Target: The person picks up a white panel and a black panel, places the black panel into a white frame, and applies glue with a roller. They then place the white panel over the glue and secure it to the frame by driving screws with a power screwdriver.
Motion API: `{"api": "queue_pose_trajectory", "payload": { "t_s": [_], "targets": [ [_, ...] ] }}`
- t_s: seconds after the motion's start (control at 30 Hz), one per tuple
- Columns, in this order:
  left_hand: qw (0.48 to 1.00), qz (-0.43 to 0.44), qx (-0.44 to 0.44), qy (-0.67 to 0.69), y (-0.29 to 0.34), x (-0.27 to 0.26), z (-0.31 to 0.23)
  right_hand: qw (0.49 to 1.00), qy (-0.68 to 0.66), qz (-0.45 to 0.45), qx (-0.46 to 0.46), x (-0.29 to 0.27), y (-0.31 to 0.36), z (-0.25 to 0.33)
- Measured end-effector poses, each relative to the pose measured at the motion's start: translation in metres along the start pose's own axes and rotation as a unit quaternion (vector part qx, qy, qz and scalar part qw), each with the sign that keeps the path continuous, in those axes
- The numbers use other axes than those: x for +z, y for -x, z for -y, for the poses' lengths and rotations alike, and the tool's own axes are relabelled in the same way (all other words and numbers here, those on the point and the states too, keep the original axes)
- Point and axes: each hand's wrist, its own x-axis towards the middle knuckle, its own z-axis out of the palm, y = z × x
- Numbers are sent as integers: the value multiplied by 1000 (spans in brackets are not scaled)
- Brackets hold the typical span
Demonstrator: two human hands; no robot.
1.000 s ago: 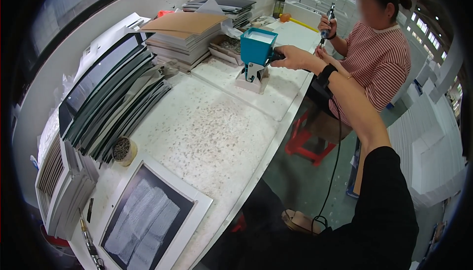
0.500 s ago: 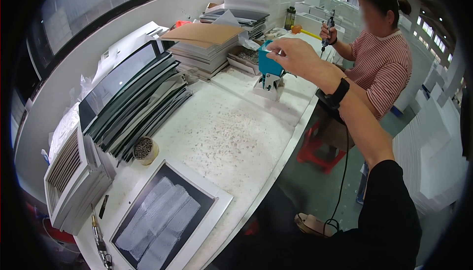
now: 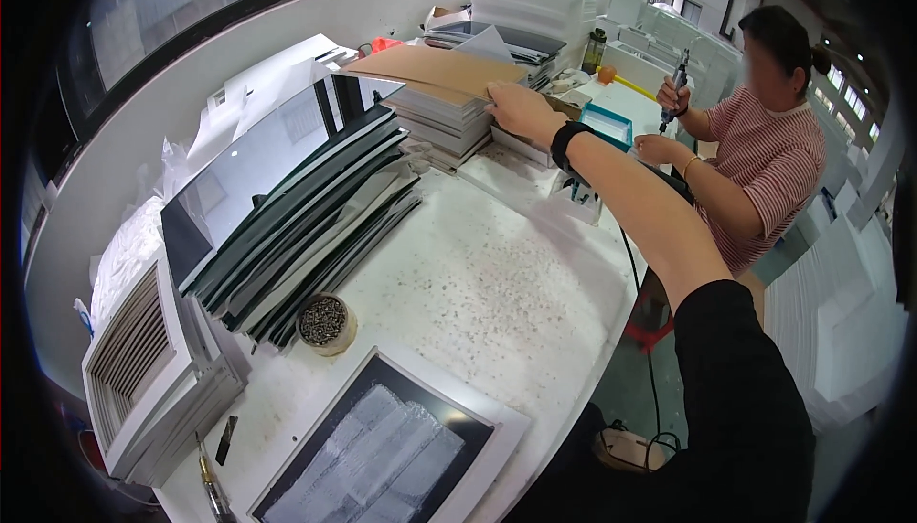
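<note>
My right hand (image 3: 523, 112) reaches far across the table, its fingers closed on the near right corner of a brown board (image 3: 435, 66). That board lies on top of a stack of pale panels (image 3: 444, 114). Just right of my wrist stands a teal box (image 3: 607, 124) on a small stand, partly hidden by my forearm. Near the front of the table, a white frame (image 3: 506, 442) surrounds a dark panel with greyish-white strips (image 3: 382, 451). A round tub of small metal screws (image 3: 325, 320) is behind it. My left hand is out of sight.
Dark glass sheets (image 3: 306, 227) lean in a stack on the left. White frames (image 3: 143, 361) are piled at the near left, beside a powered screwdriver (image 3: 214, 490). To the right, a co-worker in a striped top (image 3: 764, 160) holds another screwdriver (image 3: 676, 93).
My right hand has moved left from the teal box to the brown board's corner and closed on it. The view has shifted, and the co-worker's screwdriver is now lower, nearer their other hand.
</note>
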Motion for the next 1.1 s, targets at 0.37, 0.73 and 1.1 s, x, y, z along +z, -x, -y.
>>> {"api": "queue_pose_trajectory", "payload": {
  "t_s": [0.37, 0.73, 1.1],
  "targets": [
    [999, 34, -10, -6, -1, -10, -2, 965, 177, -63, -181, 10, -7, 40],
    [1000, 7, 4, 0, 4, -5, 1, 978, -60, 20, -197, -19, -3, 36],
    [1000, 14, -1, -3, 4, -7, -5, 945, 51, -194, -257, 13, 3, 62]
  ]
}}
